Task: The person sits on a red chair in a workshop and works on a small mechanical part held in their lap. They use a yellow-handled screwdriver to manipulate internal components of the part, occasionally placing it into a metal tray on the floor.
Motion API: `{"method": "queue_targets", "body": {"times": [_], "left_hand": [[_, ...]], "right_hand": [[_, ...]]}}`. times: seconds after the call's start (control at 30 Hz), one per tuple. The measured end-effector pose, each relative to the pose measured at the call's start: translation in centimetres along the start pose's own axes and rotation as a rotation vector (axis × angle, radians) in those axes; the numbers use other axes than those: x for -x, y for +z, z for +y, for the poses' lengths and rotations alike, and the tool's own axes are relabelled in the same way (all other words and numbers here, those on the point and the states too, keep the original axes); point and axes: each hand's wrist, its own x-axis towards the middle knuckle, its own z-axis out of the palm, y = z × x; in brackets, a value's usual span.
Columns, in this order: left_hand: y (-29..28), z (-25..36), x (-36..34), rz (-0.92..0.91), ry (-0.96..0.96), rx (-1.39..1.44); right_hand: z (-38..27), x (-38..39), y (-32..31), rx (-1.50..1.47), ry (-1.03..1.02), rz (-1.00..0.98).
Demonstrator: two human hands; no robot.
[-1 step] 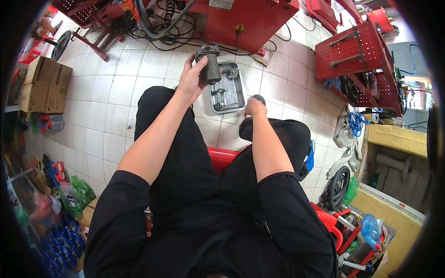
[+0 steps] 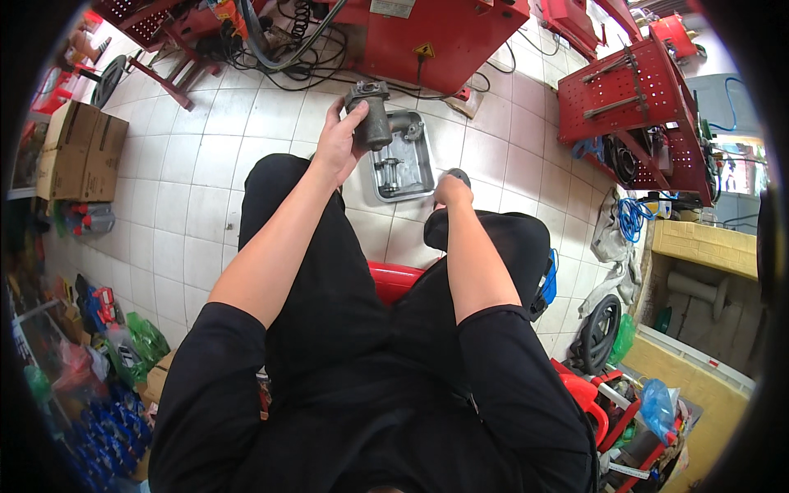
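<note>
My left hand [image 2: 335, 148] is wrapped round a dark grey cylindrical metal housing [image 2: 374, 123] with a flanged, open-looking top end. It is held nearly upright above the left edge of a silver metal tray [image 2: 398, 196] on the floor. In the tray lie a slim metal part with rods [image 2: 389, 174] and a grey metal piece [image 2: 415, 130], partly covered by the housing. Beside my right knee, just right of the tray, my right hand [image 2: 453, 194] is closed. A dark rounded shape [image 2: 459, 174] shows just beyond it; whether the fingers hold anything is hidden.
White floor tiles [image 2: 205, 209] surround the tray. Beyond it stands a red machine [image 2: 444, 41] with black cables [image 2: 329, 62] at its base. A red perforated tool stand [image 2: 629, 99] is at the right, cardboard boxes [image 2: 80, 152] at the left. A red seat [image 2: 394, 282] is under me.
</note>
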Motion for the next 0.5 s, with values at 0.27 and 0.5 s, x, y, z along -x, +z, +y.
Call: {"method": "queue_targets", "body": {"times": [0.27, 0.5], "left_hand": [[-0.8, -0.3, -0.4, 0.007, 0.014, -0.042], [-1.4, 0.3, -0.6, 0.049, -0.023, 0.045]], "right_hand": [[0.3, -0.5, 0.3, -0.008, 0.033, 0.124], [-1.4, 3.7, -5.1, -0.084, -0.020, -0.016]]}}
